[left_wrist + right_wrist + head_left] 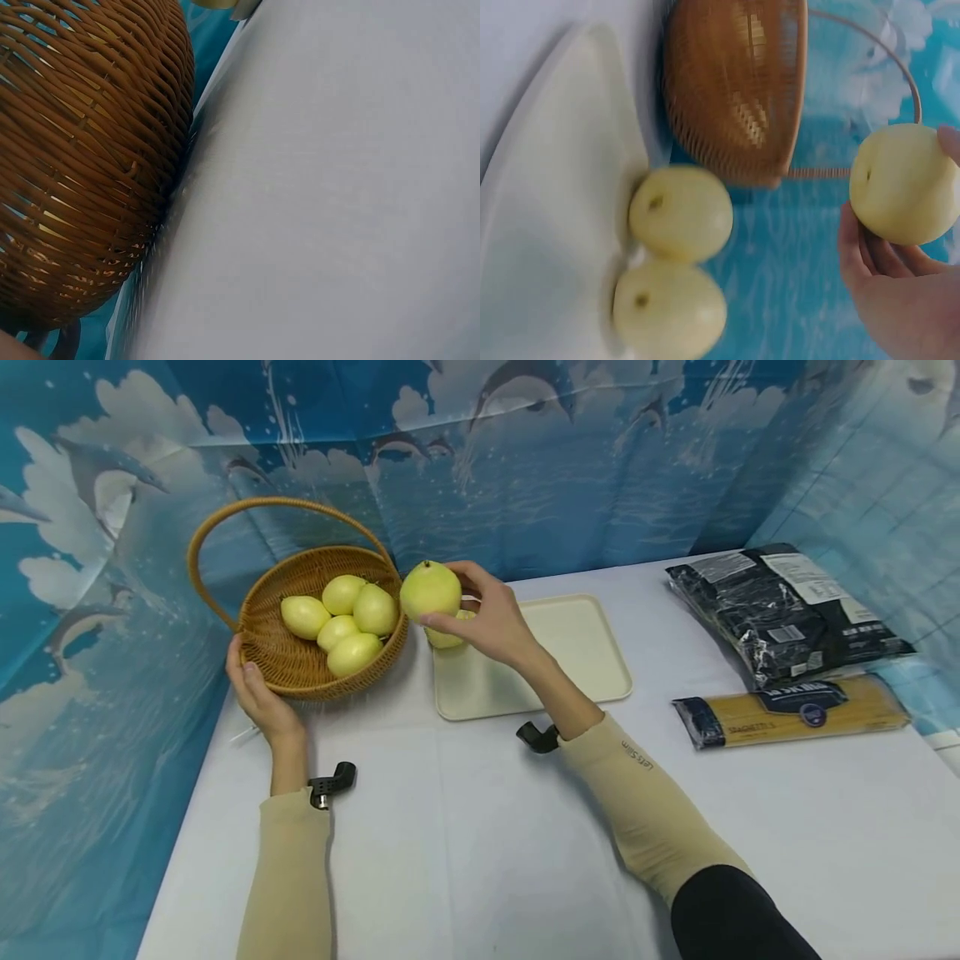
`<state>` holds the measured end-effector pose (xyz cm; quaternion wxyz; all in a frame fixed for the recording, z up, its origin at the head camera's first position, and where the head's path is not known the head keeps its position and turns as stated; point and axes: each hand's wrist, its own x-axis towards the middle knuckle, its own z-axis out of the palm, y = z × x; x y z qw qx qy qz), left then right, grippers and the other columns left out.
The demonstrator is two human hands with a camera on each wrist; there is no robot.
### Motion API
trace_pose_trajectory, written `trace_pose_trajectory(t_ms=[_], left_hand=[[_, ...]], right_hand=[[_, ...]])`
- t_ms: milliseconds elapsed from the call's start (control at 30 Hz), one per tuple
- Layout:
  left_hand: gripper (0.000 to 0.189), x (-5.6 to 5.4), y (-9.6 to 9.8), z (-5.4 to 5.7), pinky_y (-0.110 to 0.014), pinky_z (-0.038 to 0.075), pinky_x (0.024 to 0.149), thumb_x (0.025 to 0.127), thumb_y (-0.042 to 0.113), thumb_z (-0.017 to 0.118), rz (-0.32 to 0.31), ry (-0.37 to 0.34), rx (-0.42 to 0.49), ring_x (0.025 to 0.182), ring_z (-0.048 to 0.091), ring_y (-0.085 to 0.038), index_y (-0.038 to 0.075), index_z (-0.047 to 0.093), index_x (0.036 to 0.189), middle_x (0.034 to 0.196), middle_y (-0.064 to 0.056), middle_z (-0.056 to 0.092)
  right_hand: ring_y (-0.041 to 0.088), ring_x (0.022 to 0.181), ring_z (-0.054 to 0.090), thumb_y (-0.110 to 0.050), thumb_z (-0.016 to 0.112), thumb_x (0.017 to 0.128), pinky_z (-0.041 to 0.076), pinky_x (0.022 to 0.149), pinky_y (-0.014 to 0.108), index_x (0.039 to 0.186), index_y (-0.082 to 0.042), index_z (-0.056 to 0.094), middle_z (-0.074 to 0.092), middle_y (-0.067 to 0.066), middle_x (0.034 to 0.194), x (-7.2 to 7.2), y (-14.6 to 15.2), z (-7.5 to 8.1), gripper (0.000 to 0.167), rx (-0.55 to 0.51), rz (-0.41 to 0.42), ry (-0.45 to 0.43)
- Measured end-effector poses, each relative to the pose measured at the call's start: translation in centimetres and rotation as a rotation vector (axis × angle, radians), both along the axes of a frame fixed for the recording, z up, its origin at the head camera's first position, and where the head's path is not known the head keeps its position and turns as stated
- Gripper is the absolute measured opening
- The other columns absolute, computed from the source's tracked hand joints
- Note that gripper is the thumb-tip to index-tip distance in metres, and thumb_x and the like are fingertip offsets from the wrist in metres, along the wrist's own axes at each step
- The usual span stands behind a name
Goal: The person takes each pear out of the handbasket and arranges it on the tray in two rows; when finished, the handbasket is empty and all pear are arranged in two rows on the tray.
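Observation:
In the head view a brown wicker basket (262, 652) with a tall handle stands at the left, tilted toward me. Several yellow-green pears (354, 653) lie in it. My left hand (262, 697) grips the basket's near left side, fingers on the outside and thumb by the rim. Between basket and tray, my right hand (491, 614) holds up another pear (429, 589), thumb on one side and fingers on the other. Below it is the cream tray (540, 672). Two pears (681, 214) sit on the tray in the right wrist view; in the head view the right hand partly hides them.
On the right side of the white table lie a black plastic package (787, 610) and, in front of it, a pack of spaghetti (802, 712). A blue dolphin-print curtain (525, 518) hangs along the back and left edges.

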<state>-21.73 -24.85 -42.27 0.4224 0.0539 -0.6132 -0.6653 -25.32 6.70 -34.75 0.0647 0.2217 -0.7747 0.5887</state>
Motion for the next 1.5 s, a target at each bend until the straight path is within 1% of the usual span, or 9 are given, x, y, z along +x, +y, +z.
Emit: trace_pose_trajectory(t_ms=[133,267,433,667,833,967,1167,1367,1500], left_hand=[[0.050,0.1,-0.1,0.0,-0.031,0.027,0.128,0.107,0.014,0.036,-0.012,0.003,0.031,0.151,0.040,-0.022,0.001,0.049,0.153,0.160,-0.014,0.049],[0.050,0.2,-0.3,-0.2,-0.033,0.028,0.128,0.106,0.013,0.037,-0.017,0.026,0.038,0.151,0.040,-0.025,0.001,0.050,0.153,0.159,-0.014,0.049],[0.051,0.1,-0.4,-0.2,-0.033,0.029,0.127,0.105,0.013,0.038,-0.028,0.041,0.013,0.152,0.040,-0.027,-0.001,0.048,0.154,0.158,-0.017,0.049],[0.051,0.0,-0.6,-0.1,-0.029,0.027,0.127,0.106,0.015,0.037,-0.024,0.006,-0.008,0.152,0.039,-0.022,0.003,0.049,0.154,0.159,-0.012,0.049],[0.051,-0.1,-0.7,-0.1,-0.031,0.027,0.127,0.106,0.014,0.038,-0.039,0.012,0.007,0.153,0.039,-0.024,0.004,0.050,0.154,0.160,-0.013,0.049],[0.050,-0.1,-0.7,-0.1,-0.031,0.027,0.128,0.106,0.014,0.038,-0.048,0.017,0.018,0.153,0.039,-0.024,0.004,0.050,0.154,0.159,-0.013,0.049],[0.051,-0.2,-0.6,-0.1,-0.031,0.027,0.128,0.106,0.013,0.038,-0.038,0.017,0.009,0.152,0.040,-0.022,0.002,0.049,0.154,0.159,-0.013,0.049],[0.051,-0.2,-0.5,-0.2,-0.031,0.026,0.128,0.106,0.014,0.038,-0.041,0.009,0.003,0.152,0.039,-0.022,0.003,0.048,0.155,0.160,-0.013,0.048],[0.051,-0.2,-0.5,-0.3,-0.032,0.025,0.128,0.106,0.015,0.038,-0.041,0.011,0.007,0.152,0.039,-0.022,0.003,0.049,0.155,0.160,-0.013,0.048]], right_hand=[[0.016,0.123,0.065,-0.035,0.087,0.088,0.057,0.102,0.035,0.147,-0.016,0.057,0.065,0.004,0.138,-0.4,2.5,-0.2,0.069,-0.002,-0.090,-0.036],[0.017,0.125,0.064,-0.040,0.086,0.088,0.056,0.104,0.038,0.147,-0.015,0.056,0.064,0.005,0.140,-0.8,4.5,-0.4,0.071,-0.001,-0.200,-0.070],[0.017,0.123,0.064,-0.048,0.084,0.087,0.055,0.103,0.038,0.144,-0.014,0.058,0.066,0.006,0.137,-1.5,6.1,-0.9,0.072,-0.016,-0.351,-0.104],[0.021,0.122,0.062,-0.057,0.082,0.085,0.054,0.097,0.038,0.144,-0.013,0.058,0.066,0.008,0.134,-2.3,7.2,-1.9,0.078,0.052,-0.472,-0.139],[0.027,0.119,0.058,-0.061,0.078,0.086,0.051,0.091,0.040,0.143,-0.010,0.058,0.064,0.012,0.132,-2.8,8.3,-3.1,0.079,0.099,-0.563,-0.183],[0.031,0.121,0.057,-0.063,0.075,0.088,0.051,0.093,0.044,0.144,-0.005,0.057,0.064,0.016,0.133,-3.2,9.0,-4.2,0.083,0.140,-0.591,-0.251],[0.037,0.137,0.046,-0.065,0.073,0.087,0.048,0.105,0.050,0.141,0.002,0.058,0.062,0.022,0.136,-3.8,9.3,-5.7,0.087,0.207,-0.604,-0.361],[0.039,0.143,0.038,-0.059,0.074,0.088,0.044,0.110,0.052,0.136,0.007,0.058,0.060,0.026,0.137,-4.1,9.5,-6.6,0.083,0.227,-0.597,-0.392],[0.042,0.142,0.039,-0.060,0.072,0.090,0.045,0.110,0.053,0.136,0.008,0.058,0.060,0.027,0.137,-4.2,9.6,-6.9,0.083,0.267,-0.573,-0.402]])
